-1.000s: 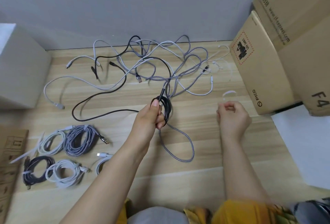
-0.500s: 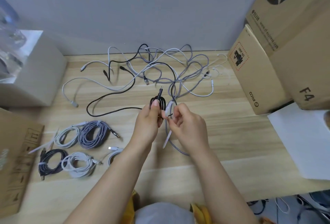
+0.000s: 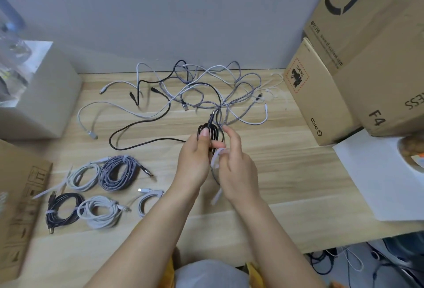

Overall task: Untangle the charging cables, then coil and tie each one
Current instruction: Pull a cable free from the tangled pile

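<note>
While we hold the black cable coil (image 3: pixel 210 132) upright above the wooden surface (image 3: pixel 286 173), its loops sit pinched between the thumb and curled fingers of our left hand (image 3: pixel 195 161), the thumb pressed flat against the front of the loops and the plug end sticking up just above it. Our right hand (image 3: pixel 234 166) is close beside the coil, its lower fingers curled around a white tie strip (image 3: pixel 216 158) that hangs down past the palm, while the index finger reaches up toward the loops. Both forearms come in from the bottom edge and meet near the middle. From the coil a loose black tail runs left across the surface toward the tangled cables (image 3: pixel 206 88) by the wall, where grey, white and black strands overlap too much for us to count. To the left lie five finished coils (image 3: pixel 101 191) in two rows: three white, one grey braided, one black.
</note>
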